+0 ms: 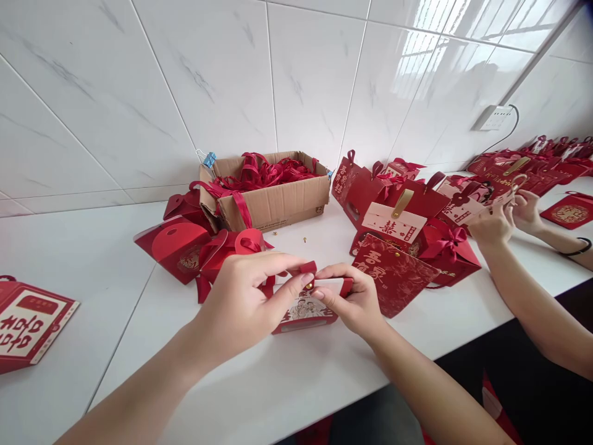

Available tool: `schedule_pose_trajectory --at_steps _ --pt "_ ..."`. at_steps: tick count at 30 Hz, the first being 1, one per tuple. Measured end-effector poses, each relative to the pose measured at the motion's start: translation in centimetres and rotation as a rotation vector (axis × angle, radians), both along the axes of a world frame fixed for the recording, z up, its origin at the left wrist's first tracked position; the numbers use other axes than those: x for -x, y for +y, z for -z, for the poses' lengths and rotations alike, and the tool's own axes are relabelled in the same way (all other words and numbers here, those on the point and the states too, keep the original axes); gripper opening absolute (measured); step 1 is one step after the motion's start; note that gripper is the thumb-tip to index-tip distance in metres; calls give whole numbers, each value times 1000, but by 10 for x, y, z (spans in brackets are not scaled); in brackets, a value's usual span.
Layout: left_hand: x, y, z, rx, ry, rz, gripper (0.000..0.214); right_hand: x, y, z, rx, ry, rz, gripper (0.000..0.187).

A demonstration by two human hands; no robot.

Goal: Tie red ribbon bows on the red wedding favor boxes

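Observation:
A small red-and-white gift box (306, 314) with printed figures stands on the table in front of me, partly covered by my fingers. My left hand (245, 293) pinches a short red strap (307, 267) at the box's top, thumb beside a gold stud (309, 286). Gripping the top edge of the same box from the right is my right hand (353, 295), its thumb in front and fingers behind. Whether the stud passes through the strap cannot be made out.
Behind stands a cardboard box (282, 204) of red ribbons (264, 173). Red gift boxes (178, 244) sit left of it, more (393, 275) to the right. Loose gold studs (304, 240) lie on the white table (222, 395). Another person's hands (495, 219) work at the right.

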State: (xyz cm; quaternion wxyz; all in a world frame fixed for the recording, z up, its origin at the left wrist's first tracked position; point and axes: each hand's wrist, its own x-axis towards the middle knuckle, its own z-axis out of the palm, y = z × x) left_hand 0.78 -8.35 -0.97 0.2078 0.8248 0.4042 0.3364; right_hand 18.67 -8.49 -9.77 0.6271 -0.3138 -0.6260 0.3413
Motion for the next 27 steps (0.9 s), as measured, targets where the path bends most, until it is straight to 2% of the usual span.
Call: schedule_pose_trajectory --at_steps 2,7,12,21,27 --pt "-2 -1 2 -6 -9 0 14 0 0 0 -2 -3 6 16" --pt "-2 -2 2 111 -2 15 13 -1 0 -3 -57 -52 87 19" --pt "-5 -3 2 98 -12 14 12 -2 1 -5 -126 -98 132 20" --pt "-8 1 7 44 -19 24 13 4 -2 -5 17 -13 104 16" --pt "-8 3 8 30 -80 108 11 7 -2 -3 -33 -12 129 17"
